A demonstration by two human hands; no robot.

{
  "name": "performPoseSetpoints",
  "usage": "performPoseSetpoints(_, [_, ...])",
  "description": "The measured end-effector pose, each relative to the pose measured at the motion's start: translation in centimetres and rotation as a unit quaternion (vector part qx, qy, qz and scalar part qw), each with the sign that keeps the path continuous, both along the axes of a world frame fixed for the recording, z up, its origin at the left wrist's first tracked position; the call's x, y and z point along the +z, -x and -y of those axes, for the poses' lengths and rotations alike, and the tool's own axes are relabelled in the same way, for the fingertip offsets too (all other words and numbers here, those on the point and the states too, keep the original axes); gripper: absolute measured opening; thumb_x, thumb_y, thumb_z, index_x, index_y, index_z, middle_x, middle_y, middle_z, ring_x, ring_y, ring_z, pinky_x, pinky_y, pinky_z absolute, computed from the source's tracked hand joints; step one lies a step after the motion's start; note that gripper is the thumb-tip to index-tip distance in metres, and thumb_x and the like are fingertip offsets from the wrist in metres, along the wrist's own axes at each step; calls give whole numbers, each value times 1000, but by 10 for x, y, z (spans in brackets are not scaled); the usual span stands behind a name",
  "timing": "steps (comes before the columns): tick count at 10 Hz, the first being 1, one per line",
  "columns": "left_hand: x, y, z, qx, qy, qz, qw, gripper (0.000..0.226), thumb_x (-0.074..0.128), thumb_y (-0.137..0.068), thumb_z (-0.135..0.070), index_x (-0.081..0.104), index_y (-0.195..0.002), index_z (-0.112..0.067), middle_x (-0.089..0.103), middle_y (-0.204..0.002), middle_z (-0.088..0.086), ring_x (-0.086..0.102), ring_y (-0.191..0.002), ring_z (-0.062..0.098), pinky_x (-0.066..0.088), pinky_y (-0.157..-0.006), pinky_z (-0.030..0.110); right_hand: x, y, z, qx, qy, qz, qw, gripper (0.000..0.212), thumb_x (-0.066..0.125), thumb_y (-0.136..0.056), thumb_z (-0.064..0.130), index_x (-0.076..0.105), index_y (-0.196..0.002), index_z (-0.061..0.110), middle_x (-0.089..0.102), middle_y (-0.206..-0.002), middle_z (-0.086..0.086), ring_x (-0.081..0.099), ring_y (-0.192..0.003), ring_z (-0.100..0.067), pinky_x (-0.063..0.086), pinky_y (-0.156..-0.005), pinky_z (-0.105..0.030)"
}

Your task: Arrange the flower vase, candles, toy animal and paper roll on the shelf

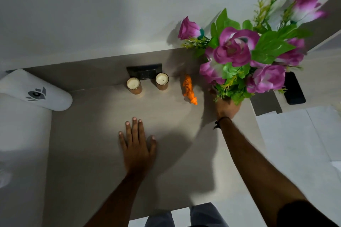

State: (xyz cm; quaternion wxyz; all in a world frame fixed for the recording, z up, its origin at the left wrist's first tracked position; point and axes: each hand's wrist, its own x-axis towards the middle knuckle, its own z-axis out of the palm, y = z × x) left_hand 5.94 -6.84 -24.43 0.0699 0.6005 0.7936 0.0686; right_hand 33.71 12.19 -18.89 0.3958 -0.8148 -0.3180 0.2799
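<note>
My right hand grips the flower vase from below; the vase itself is hidden under its purple roses and green leaves, at the right end of the grey shelf. My left hand lies flat on the shelf, fingers spread, holding nothing. Two candles in copper holders stand near the back wall: one on the left, the other to its right. An orange toy tiger lies on its side between the right candle and the vase. A white paper roll with a dark print rests at the shelf's left end.
A dark wall socket plate sits behind the candles. A black phone lies on the ledge right of the flowers. White wall rises behind the shelf, pale floor tiles lie to the right, and my trouser legs show at the front edge.
</note>
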Motion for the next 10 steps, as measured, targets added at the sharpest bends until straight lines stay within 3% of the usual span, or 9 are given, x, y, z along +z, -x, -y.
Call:
performPoseSetpoints(1, [2,0,-1,4,5,0,1000,77,32,-103,-56,17,-168,-17,18,-179,7,10,-168,28,12,-135,59,-8,-11,-5,9,29,30,999,47,72,-87,18,60,-130,3,62,-133,-14,55,-126,-31,41,-110,-33])
performPoseSetpoints(2, [4,0,-2,5,9,-1,1000,77,33,-102,-55,18,-167,-17,19,-179,7,11,-168,29,13,-135,59,-10,-24,-5,-12,0,-13,1000,48,72,-87,12,58,-132,1,61,-136,-11,55,-127,-25,37,-95,-12])
performPoseSetpoints(3, [8,-5,-3,8,17,6,1000,77,31,-102,-55,19,-167,-16,20,-179,8,12,-168,30,14,-134,60,-10,-37,-6,-17,-15,-42,999,51,78,-83,13,60,-129,0,65,-131,-10,59,-112,-16,32,-79,6])
performPoseSetpoints(4, [10,-5,-3,9,22,4,1000,77,32,-101,-54,21,-167,-15,21,-178,9,14,-167,31,15,-134,61,-12,-44,-8,-24,-20,-60,998,47,83,-79,14,65,-120,-1,68,-111,-3,54,-96,-7,30,-59,14])
performPoseSetpoints(5, [12,-3,-3,10,20,8,1000,77,33,-101,-54,21,-167,-16,21,-178,8,14,-167,31,15,-134,61,-14,-46,-7,-5,-8,-45,999,48,86,-75,19,67,-115,0,64,-100,-1,55,-92,-8,34,-59,9])
performPoseSetpoints(7, [10,-2,-4,10,20,16,1000,77,32,-100,-56,20,-167,-19,20,-179,6,13,-168,28,14,-135,60,-14,-48,-4,29,8,10,999,33,80,-81,17,69,-106,-1,71,-103,-12,66,-104,-28,41,-76,-10])
performPoseSetpoints(8, [4,-1,-4,12,10,16,1000,78,35,-100,-56,21,-167,-19,21,-178,5,14,-167,28,14,-135,59,-9,-51,1,59,11,24,998,51,86,-74,35,67,-111,6,70,-105,-2,67,-102,-21,55,-88,-28])
performPoseSetpoints(9, [10,-1,-2,7,22,-8,1000,78,32,-101,-57,21,-167,-17,21,-178,8,17,-167,30,17,-134,61,3,-52,22,58,34,46,997,68,89,-58,48,62,-108,13,73,-100,-2,68,-88,-17,57,-79,-30])
performPoseSetpoints(10, [14,-5,-5,-6,44,-8,999,80,24,-103,-57,14,-168,-13,12,-180,10,9,-168,33,15,-133,65,20,-57,60,45,32,6,998,46,87,-69,30,65,-104,11,75,-102,-10,66,-87,-19,55,-90,-32])
